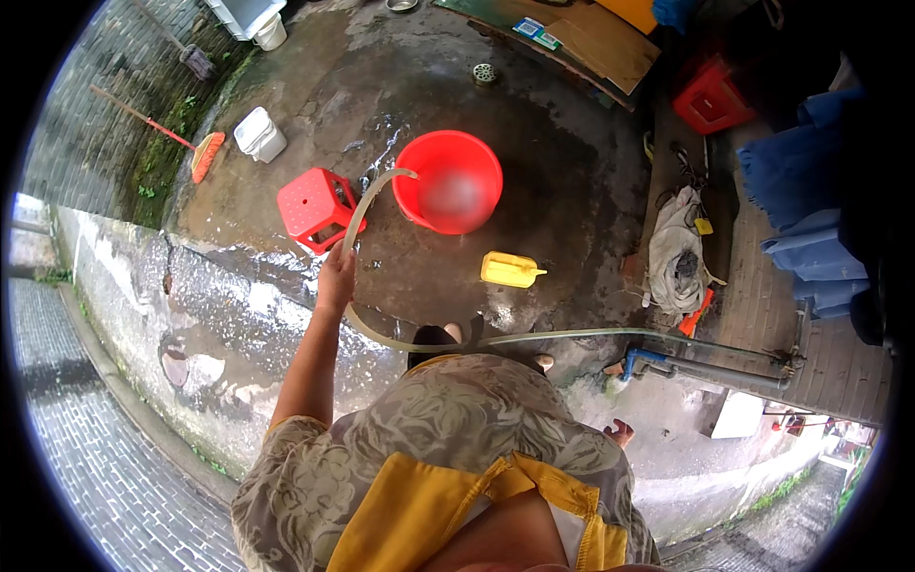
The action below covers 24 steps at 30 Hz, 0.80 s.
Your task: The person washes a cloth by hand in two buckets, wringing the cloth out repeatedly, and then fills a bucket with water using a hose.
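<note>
My left hand [336,280] grips a clear, yellowish plastic hose [366,199] out to my left. The hose's end hangs over the near-left rim of a red plastic basin [485,161], which has blurred, whitish water at the bottom. Behind my hand the hose loops down and runs past my feet toward piping by the wall. Just ahead of my left hand stands a red plastic stool [309,203]. A yellow plastic bottle with a spout [508,269] lies on the wet concrete. Low at my right side, my right hand [619,433] is partly hidden, its fingers loosely apart with nothing seen in them.
A white bucket [260,134] and an orange broom [207,157] are at the left. A floor drain cover [484,74] lies beyond the basin. To the right are a whitish sack [675,257], blue cloths [800,161] and a blue-grey pipe [715,369]. A cardboard-topped table [597,46] stands ahead.
</note>
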### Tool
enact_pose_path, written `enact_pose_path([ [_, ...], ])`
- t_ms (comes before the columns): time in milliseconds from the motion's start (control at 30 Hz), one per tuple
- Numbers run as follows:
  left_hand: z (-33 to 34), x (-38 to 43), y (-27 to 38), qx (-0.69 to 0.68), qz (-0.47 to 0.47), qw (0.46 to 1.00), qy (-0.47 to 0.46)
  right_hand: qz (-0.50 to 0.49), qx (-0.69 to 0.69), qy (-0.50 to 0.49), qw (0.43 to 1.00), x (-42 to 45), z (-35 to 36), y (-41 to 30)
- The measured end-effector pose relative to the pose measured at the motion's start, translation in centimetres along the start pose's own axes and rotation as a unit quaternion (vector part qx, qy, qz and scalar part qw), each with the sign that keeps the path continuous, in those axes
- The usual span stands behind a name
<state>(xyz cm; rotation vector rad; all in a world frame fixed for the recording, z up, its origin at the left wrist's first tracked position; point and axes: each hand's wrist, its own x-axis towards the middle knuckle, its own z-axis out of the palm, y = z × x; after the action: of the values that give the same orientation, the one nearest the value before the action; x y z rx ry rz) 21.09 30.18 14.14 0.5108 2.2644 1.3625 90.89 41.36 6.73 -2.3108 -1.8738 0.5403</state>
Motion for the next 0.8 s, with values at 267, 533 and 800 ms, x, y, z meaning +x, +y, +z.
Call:
enact_pose_path([
  [267, 1.8, 0.3, -0.1, -0.023, -0.001, 1.0, -0.002, -0.019, -0.001, 0.019, 1.0, 0.6, -0.4, -1.0],
  [533, 0.9, -0.7, 2.0, 0.022, -0.06, 0.998, -0.016, -0.123, -0.059, 0.111, 0.984, 1.8, -0.1, 0.2],
  [800, -1.2, -1.6, 2.0, 0.056, -0.071, 0.996, 0.017, -0.013, 0.015, -0.016, 1.0, 1.3, 0.8, 0.4],
])
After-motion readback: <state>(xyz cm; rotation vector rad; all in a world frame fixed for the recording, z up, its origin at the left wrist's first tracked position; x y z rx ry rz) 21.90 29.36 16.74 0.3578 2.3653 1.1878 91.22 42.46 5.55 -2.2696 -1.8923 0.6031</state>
